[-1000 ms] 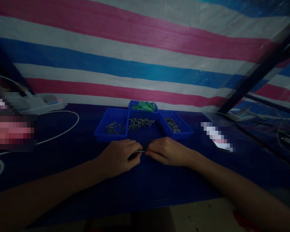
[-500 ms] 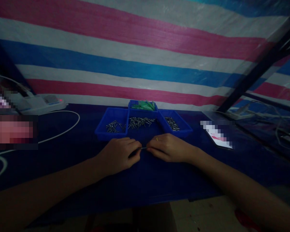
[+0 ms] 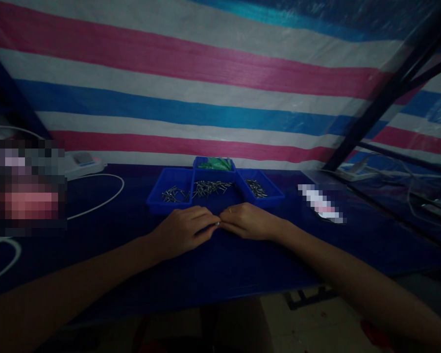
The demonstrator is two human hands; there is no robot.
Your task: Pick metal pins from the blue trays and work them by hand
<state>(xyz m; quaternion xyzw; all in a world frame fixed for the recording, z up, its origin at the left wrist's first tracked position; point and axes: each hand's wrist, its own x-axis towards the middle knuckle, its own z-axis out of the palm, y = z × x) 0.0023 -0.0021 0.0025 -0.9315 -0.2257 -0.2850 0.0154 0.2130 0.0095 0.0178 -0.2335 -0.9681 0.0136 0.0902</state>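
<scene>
My left hand (image 3: 191, 228) and my right hand (image 3: 247, 220) meet over the blue table, with their fingertips touching or almost so. Both are closed in a pinch around a thin metal pin (image 3: 217, 223). Only a small bright bit of it shows between the fingers; the rest is hidden. Just beyond the hands, a pile of thin metal pins (image 3: 209, 188) lies between two blue bins. More pins lie in the left blue bin (image 3: 156, 196) and in the right blue bin (image 3: 274, 192).
A third blue bin (image 3: 213, 172) at the back holds green plastic pieces or bags (image 3: 218, 163). To the right lies a phone (image 3: 329, 215) with a lit, blurred screen. A power strip (image 3: 83, 164) and a white cable (image 3: 110, 198) are at the left. A striped sheet (image 3: 206, 113) hangs behind.
My hands have come together; the gap where the thin metal pin showed between them has closed. The whole view has shifted slightly.
</scene>
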